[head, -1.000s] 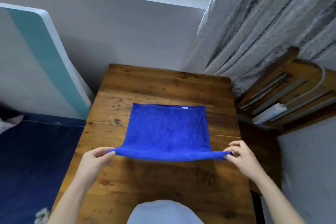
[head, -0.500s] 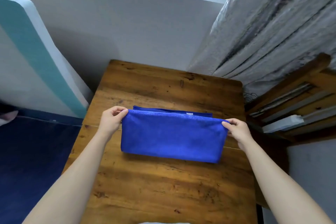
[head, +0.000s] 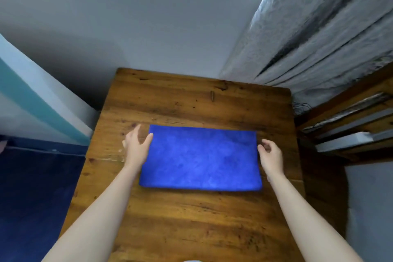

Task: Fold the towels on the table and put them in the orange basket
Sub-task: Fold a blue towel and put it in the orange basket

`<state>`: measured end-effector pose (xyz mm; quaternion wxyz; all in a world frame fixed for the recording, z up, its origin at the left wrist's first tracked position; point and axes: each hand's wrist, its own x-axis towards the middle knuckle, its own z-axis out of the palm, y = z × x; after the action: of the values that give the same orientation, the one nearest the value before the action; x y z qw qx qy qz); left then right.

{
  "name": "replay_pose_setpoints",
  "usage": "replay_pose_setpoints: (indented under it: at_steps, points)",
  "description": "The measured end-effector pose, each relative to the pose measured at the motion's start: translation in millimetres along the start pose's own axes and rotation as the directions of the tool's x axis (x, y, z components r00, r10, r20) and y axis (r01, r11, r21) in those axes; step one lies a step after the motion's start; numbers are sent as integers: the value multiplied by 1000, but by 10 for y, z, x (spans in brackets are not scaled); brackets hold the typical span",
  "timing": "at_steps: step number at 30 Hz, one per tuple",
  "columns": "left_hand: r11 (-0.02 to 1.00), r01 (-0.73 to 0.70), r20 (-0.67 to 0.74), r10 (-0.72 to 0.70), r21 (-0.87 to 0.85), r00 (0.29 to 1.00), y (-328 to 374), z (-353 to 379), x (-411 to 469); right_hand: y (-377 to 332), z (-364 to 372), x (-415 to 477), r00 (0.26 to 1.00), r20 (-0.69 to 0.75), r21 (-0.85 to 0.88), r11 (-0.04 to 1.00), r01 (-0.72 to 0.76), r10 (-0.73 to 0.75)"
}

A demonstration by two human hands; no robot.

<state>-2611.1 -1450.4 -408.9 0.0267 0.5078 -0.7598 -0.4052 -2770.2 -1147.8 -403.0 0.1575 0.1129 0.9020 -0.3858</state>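
Flanking the folded towel (head: 201,158) are left hand (head: 136,148) and right hand (head: 271,155).

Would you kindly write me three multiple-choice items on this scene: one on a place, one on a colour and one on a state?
1. Where does the towel lie?
A. on the wooden table
B. on the floor
C. in a basket

2. What colour is the towel?
A. orange
B. blue
C. white

3. How is the left hand?
A. gripping the towel
B. clenched in a fist
C. open, with straight fingers

Answers:
1 A: it lies flat on the tabletop.
2 B: it is blue all over.
3 C: its fingers are spread at the towel's left edge and hold nothing.
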Motion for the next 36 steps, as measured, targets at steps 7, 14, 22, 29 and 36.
replay_pose_setpoints:
  at_steps: [7,14,22,29,36]
  points:
    - [892,-126,115,84,434,990,-659,173,-870,492,3,-592,965,-49,-189,946,-263,258]
    - [887,-90,266,-39,453,963,-822,84,-1030,461,102,-668,817,179,225,785,-577,548]
    - [932,-101,298,-8,349,955,-808,-14,-951,256,-4,-747,792,219,421,677,-604,570]
    - [999,28,282,-31,15,959,-830,-37,-926,147,-47,-820,840,161,521,679,-518,517]
    - [863,272,286,-157,-425,945,-779,-103,-914,-450,132,-1121,992,-129,140,990,13,5]
